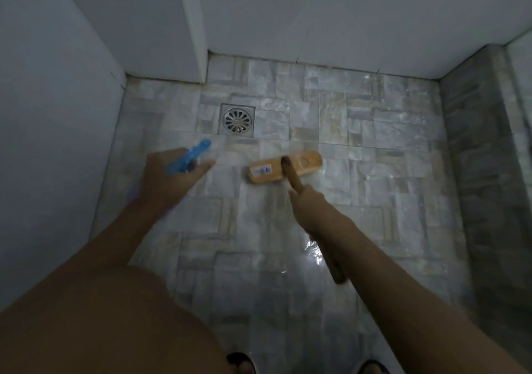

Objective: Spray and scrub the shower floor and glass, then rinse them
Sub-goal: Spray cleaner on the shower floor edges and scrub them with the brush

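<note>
Wet stone-tile floor (359, 155) under wooden scrub brush (285, 169).

Left hand (169, 178) at frame centre-left gripping blue spray bottle (188, 158); right hand (312, 209) clasping handle of wooden brush (285, 170), head flat on wet tiled floor (374, 149) below square drain (238, 119).

The stall is dim and bluish, the walls a flat grey. A bright glare patch sits on the wet floor (312, 254), perhaps from a lamp overhead. The wide lens bends the wall edges outward. The left hand (169, 182) and blue spray bottle (188, 158) are soft with motion blur; corners fall darker.
</note>
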The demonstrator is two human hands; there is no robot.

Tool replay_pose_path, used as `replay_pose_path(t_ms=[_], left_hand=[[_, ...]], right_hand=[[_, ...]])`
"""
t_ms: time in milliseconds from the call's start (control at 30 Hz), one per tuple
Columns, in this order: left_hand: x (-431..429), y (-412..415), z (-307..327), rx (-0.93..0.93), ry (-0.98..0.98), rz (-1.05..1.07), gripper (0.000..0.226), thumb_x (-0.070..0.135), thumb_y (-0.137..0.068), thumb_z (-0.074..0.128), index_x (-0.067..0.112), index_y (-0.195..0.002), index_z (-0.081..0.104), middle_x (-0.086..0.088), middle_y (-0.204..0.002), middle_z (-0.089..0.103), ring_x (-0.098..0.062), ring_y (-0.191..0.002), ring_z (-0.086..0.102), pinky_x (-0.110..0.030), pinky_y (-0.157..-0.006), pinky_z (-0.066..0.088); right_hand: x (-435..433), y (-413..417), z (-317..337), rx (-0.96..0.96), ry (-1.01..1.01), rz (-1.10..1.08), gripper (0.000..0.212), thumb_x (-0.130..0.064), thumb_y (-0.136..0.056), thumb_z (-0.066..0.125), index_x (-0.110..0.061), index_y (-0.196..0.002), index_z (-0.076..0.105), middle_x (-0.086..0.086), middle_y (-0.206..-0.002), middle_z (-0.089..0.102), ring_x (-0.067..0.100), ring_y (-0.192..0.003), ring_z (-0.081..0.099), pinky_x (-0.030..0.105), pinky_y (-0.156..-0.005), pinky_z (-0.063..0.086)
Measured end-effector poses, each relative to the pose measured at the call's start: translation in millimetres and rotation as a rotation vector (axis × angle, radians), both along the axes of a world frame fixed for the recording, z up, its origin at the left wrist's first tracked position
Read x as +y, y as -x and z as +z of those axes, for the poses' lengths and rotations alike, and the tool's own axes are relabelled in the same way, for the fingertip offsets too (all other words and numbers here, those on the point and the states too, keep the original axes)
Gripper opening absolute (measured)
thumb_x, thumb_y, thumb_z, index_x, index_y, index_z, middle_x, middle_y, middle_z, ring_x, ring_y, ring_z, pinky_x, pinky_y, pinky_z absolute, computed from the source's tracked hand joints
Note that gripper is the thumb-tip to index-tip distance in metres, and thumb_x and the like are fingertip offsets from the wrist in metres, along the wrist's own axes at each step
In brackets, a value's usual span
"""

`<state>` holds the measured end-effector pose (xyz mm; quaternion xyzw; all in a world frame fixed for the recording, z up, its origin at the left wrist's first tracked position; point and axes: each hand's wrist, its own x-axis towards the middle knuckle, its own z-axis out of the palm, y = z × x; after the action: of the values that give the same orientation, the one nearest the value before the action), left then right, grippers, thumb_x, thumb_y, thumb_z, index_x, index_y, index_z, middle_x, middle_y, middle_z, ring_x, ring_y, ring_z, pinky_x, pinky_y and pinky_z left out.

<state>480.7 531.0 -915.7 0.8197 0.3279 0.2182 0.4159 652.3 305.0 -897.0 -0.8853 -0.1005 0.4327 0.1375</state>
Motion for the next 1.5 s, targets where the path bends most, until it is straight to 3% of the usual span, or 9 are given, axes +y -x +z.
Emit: replay_pose_path(t_ms=[200, 367, 567, 667, 800, 900, 1033, 1233, 1500], left_hand=[[-37.7, 20.9, -4.9, 0.085, -0.089, -0.097, 0.042, 0.040, -0.090, 0.073, 0.018, -0.059, 0.054, 0.003, -0.050, 0.050, -0.014, -0.044, 0.050, -0.034, -0.045, 0.043], [-42.2, 14.1, 3.3, 0.043, -0.044, -0.147, 0.026, 0.032, -0.085, 0.078, 0.014, -0.070, 0.066, 0.000, -0.055, 0.056, -0.016, -0.048, 0.051, -0.018, -0.050, 0.040], [-44.6, 21.5, -3.9, 0.063, -0.065, -0.132, 0.044, 0.035, -0.088, 0.076, 0.009, -0.058, 0.058, -0.004, -0.049, 0.053, -0.023, -0.044, 0.052, -0.030, -0.045, 0.040], [-35.7, 17.6, -6.4, 0.054, -0.144, -0.126, 0.040, 0.043, -0.090, 0.071, 0.005, -0.078, 0.074, 0.003, -0.054, 0.055, -0.012, -0.050, 0.050, -0.015, -0.052, 0.037], [-30.0, 14.0, 4.1, 0.018, -0.188, -0.260, 0.026, 0.025, -0.088, 0.077, 0.030, -0.114, 0.074, 0.031, -0.073, 0.058, -0.005, -0.062, 0.052, -0.002, -0.060, 0.034], [-34.2, 17.0, 11.7, 0.003, -0.045, -0.248, 0.037, 0.027, -0.084, 0.081, 0.060, -0.097, 0.067, 0.016, -0.068, 0.063, -0.010, -0.056, 0.053, -0.016, -0.057, 0.044], [-53.2, 23.7, 5.6, 0.078, 0.114, -0.194, 0.026, 0.042, -0.077, 0.082, 0.020, -0.091, 0.078, -0.004, -0.078, 0.075, -0.019, -0.068, 0.069, -0.040, -0.069, 0.058], [-58.9, 34.0, -2.4, 0.079, 0.031, -0.186, 0.038, 0.054, -0.082, 0.077, 0.019, -0.071, 0.065, 0.000, -0.061, 0.061, -0.024, -0.053, 0.058, -0.044, -0.055, 0.052], [-65.3, 38.4, 6.0, -0.007, 0.000, 0.024, 0.030, 0.030, -0.084, 0.081, 0.009, -0.069, 0.067, -0.009, -0.060, 0.062, -0.026, -0.051, 0.055, -0.037, -0.054, 0.048]], right_hand=[[-63.4, 44.2, 10.9, 0.078, 0.031, -0.044, 0.036, -0.046, -0.103, 0.038, -0.014, -0.117, 0.050, 0.005, -0.096, 0.060, 0.019, -0.079, 0.063, 0.034, -0.063, 0.056], [19.8, -12.2, -4.4, -0.024, -0.047, -0.112, 0.046, -0.039, -0.104, 0.041, -0.005, -0.134, 0.042, 0.019, -0.127, 0.056, 0.031, -0.093, 0.058, 0.042, -0.077, 0.054], [-22.1, 11.5, 9.2, 0.042, 0.007, -0.035, 0.043, -0.044, -0.104, 0.036, -0.009, -0.127, 0.045, 0.012, -0.104, 0.055, 0.027, -0.073, 0.057, 0.033, -0.047, 0.047], [-53.8, 21.8, 14.9, 0.073, -0.007, -0.005, 0.038, -0.044, -0.104, 0.037, -0.010, -0.118, 0.047, 0.012, -0.099, 0.058, 0.027, -0.073, 0.061, 0.037, -0.047, 0.053], [-59.4, 15.8, 22.9, 0.124, -0.073, -0.049, 0.027, -0.037, -0.104, 0.043, -0.012, -0.111, 0.053, 0.015, -0.089, 0.067, 0.022, -0.059, 0.063, 0.032, -0.048, 0.056], [-71.7, 30.5, 32.8, 0.158, -0.052, 0.000, 0.024, -0.033, -0.103, 0.047, -0.012, -0.110, 0.055, 0.011, -0.089, 0.068, 0.019, -0.057, 0.065, 0.029, -0.048, 0.057], [-109.2, 76.8, 39.0, 0.219, 0.039, 0.071, 0.029, -0.039, -0.103, 0.044, -0.014, -0.116, 0.053, 0.007, -0.096, 0.061, 0.018, -0.073, 0.063, 0.031, -0.053, 0.055], [-94.7, 97.8, 29.3, 0.159, -0.016, 0.130, 0.035, -0.040, -0.105, 0.039, -0.008, -0.116, 0.049, 0.004, -0.097, 0.059, 0.026, -0.086, 0.062, 0.025, -0.059, 0.038], [-27.1, 25.5, 7.7, 0.142, 0.006, 0.163, 0.041, -0.042, -0.105, 0.035, -0.006, -0.122, 0.050, 0.019, -0.107, 0.061, 0.032, -0.076, 0.063, 0.033, -0.050, 0.052]])
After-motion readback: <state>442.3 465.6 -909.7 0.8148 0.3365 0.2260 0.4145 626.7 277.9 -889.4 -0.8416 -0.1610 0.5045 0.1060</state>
